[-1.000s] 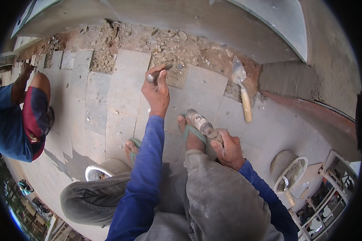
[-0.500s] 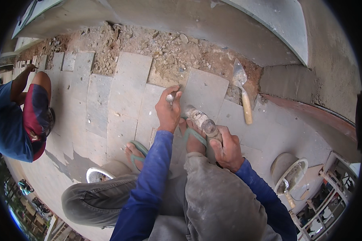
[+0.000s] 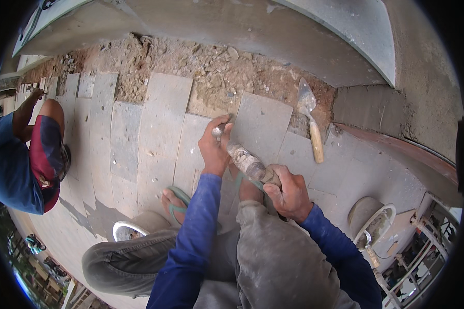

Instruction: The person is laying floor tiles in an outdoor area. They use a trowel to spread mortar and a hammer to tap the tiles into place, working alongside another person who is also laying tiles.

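My left hand (image 3: 215, 149) is closed around a metal chisel (image 3: 218, 132), whose rounded end sticks out of the fist; its lower part is hidden. In my right hand (image 3: 292, 194) is the short handle of a dusty, mortar-crusted hammer (image 3: 246, 160). The hammer head reaches toward my left hand, close beside it, over my sandalled foot. Just beyond both hands lies a grey floor tile (image 3: 264, 117), bordering the rubble strip. A trowel (image 3: 312, 118) with a wooden handle rests to the right of that tile.
Broken rubble (image 3: 211, 77) runs along the base of the wall (image 3: 201, 31). One bucket (image 3: 154, 221) stands by my left knee; another bucket (image 3: 363, 216), with a second trowel (image 3: 370, 250), stands at the right. A co-worker in a blue shirt (image 3: 13, 159) crouches at far left.
The hammer head has shifted slightly left, nearer my left hand. My left hand still grips the chisel in much the same place. The whole view has tilted slightly.
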`<state>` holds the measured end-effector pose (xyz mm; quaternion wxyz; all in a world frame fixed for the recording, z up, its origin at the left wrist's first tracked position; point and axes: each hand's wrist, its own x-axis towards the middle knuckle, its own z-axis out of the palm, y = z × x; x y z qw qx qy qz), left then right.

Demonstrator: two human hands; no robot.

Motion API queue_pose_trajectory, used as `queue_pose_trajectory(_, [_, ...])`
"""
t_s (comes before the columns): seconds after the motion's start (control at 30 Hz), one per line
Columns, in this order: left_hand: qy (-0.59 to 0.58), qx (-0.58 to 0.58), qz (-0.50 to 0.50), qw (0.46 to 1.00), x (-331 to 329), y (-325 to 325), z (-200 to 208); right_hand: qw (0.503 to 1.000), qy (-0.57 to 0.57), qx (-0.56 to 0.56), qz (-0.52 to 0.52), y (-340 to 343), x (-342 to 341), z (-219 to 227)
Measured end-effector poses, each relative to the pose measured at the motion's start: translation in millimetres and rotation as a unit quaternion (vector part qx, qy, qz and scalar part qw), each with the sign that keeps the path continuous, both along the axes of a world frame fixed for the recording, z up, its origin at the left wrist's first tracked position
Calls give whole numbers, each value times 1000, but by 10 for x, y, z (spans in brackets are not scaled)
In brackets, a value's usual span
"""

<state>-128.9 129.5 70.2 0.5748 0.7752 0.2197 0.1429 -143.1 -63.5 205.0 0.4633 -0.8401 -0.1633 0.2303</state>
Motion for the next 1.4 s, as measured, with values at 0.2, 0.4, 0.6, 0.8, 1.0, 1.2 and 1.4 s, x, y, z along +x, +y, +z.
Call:
queue_pose_trajectory(0.2, [16,-61,20,998,39,-29,53,999,-25,29,12,63,73,-11])
queue_pose_trajectory(0.4, [-30,29,-14,999,37,-82,-63,965,-229,21,129,53,237,-87])
queue_pose_trajectory(0.6, [-96,109,-53,988,9,-46,-218,974,-188,-46,121,118,337,163])
queue_pose_trajectory(0.8, [-72,73,-41,994,11,-75,-147,940,-124,-258,186,76,448,48])
queue_pose_trajectory(1.0, [-36,80,-58,994,-30,-107,-185,950,-248,41,184,-28,299,-79])
queue_pose_trajectory(1.2, [-33,49,-51,997,-247,-33,-448,976,-48,-172,124,2,262,-20])
queue_pose_trajectory(1.4, [-18,6,85,996,186,319,-35,997,-1,-71,36,11,149,59])
